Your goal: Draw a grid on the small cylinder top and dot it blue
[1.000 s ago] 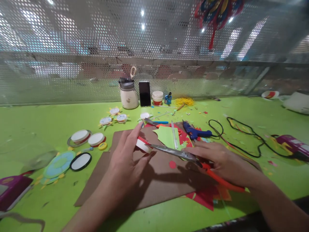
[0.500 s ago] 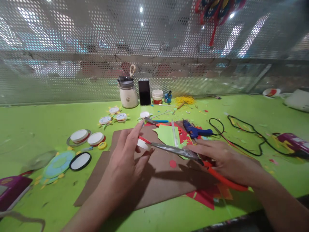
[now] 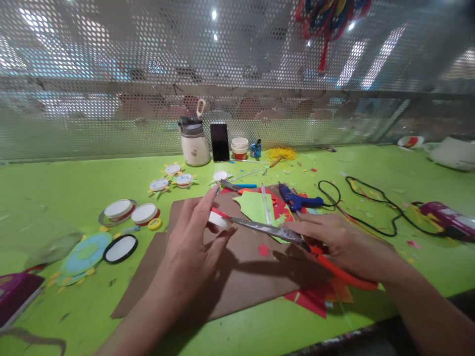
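Between the thumb and fingers of my left hand [image 3: 193, 242] is a small white paper cup piece with a red rim [image 3: 218, 219]. My right hand [image 3: 334, 235] grips orange-handled scissors [image 3: 343, 269]. Their blades [image 3: 265, 228] point left, and the tips meet the red edge of the piece; whether they are cutting into it I cannot tell. Both hands are above a brown cardboard sheet [image 3: 174, 291]. On that sheet lie a red paper disc [image 3: 263, 250], light green paper [image 3: 252, 206] and a clear pen-like stick [image 3: 266, 202].
A blue glue gun [image 3: 299, 199] with a black cord lies behind my right hand. To the left are white cup pieces [image 3: 144, 214], a black-rimmed disc [image 3: 120, 248] and a blue paper flower [image 3: 87, 252]. A white jug [image 3: 195, 148] and a phone [image 3: 220, 142] stand at the back.
The whole view has shifted slightly, so everything sits a little further left. Hands, scissors and cup piece keep nearly the same pose.
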Motion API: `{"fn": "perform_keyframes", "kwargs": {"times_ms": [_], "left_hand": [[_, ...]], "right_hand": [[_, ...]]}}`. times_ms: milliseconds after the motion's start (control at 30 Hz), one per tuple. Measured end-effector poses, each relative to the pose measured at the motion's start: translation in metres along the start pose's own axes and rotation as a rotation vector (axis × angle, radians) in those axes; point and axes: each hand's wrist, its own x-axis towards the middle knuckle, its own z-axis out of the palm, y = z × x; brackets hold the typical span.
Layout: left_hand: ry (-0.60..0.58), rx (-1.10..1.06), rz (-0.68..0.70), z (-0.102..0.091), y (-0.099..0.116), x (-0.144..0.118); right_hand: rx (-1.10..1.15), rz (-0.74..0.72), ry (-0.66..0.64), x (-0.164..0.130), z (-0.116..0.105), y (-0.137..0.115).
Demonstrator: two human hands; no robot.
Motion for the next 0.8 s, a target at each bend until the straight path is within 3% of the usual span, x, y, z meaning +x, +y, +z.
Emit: {"fn": "perform_keyframes", "kwargs": {"times_ms": [200, 367, 800], "left_hand": [[0.011, 0.012, 0.013, 0.0012, -0.0041, 0.0003], [-0.049, 0.016, 0.004, -0.0003, -0.0023, -0.0003], [0.023, 0.058, 0.059, 0.0003, -0.0021, -0.0003]], "right_hand": [[-0.008, -0.014, 0.031, 0.0018, -0.0018, -0.0053], [-0.012, -0.046, 0.045, 0.0034, -0.003, -0.0079], [-0.076, -0.06, 0.069, -0.0008, 0.0004, -0.006]]}}
